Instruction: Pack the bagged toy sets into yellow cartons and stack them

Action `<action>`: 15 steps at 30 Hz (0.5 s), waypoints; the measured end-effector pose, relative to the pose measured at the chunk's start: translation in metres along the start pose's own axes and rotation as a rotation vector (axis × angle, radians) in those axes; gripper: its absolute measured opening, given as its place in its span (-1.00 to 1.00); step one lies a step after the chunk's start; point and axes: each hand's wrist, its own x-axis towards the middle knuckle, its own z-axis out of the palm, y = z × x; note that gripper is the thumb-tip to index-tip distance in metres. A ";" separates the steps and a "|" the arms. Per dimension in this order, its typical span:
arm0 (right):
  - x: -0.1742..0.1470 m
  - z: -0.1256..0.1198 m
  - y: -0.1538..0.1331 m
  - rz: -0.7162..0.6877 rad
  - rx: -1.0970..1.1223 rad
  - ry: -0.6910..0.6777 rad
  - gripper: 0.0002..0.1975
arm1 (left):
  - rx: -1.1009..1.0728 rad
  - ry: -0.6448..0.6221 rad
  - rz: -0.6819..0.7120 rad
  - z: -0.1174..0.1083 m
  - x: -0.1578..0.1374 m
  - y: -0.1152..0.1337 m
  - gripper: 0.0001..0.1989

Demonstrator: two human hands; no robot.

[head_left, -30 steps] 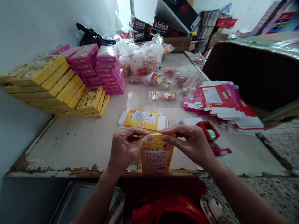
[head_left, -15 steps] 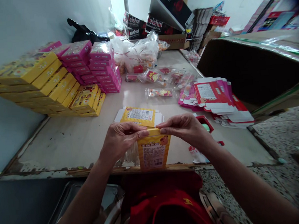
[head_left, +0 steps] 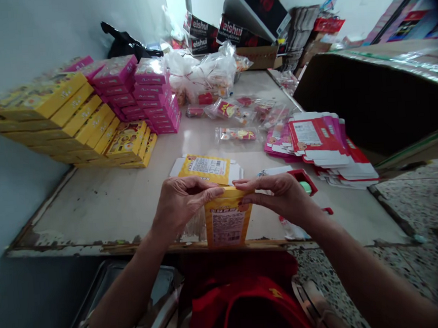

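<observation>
A yellow printed carton (head_left: 228, 225) stands upright at the table's front edge, its back panel of small print facing me. My left hand (head_left: 182, 203) pinches the carton's top edge on the left, thumb in front and fingers behind. On the right end of that edge, my right hand (head_left: 276, 195) has its thumb and fingers closed round the top corner. Just behind the carton lies a flattened yellow carton (head_left: 208, 167) with white flaps. A red tape dispenser (head_left: 304, 181) with a green roll sits beyond my right hand, partly hidden by it.
Stacks of yellow boxes (head_left: 79, 125) and pink boxes (head_left: 156, 101) stand at the left. Clear packets (head_left: 235, 133) lie mid-table, with white plastic bags (head_left: 202, 71) behind. Flat red cartons (head_left: 310, 138) are piled right, beside a large open cardboard box (head_left: 367, 100).
My right hand's fingers have shifted slightly outward along the carton's top edge, with the thumb lower. My left hand keeps its pinch. The whole view has moved a little.
</observation>
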 end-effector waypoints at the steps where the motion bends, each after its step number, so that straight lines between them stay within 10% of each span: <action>1: -0.001 0.001 -0.001 -0.014 -0.024 0.007 -0.74 | -0.012 0.005 -0.008 0.001 0.000 0.001 -0.82; 15: -0.006 0.000 -0.012 -0.205 -0.306 0.028 -0.74 | -0.187 0.008 0.063 0.009 -0.024 -0.020 -0.66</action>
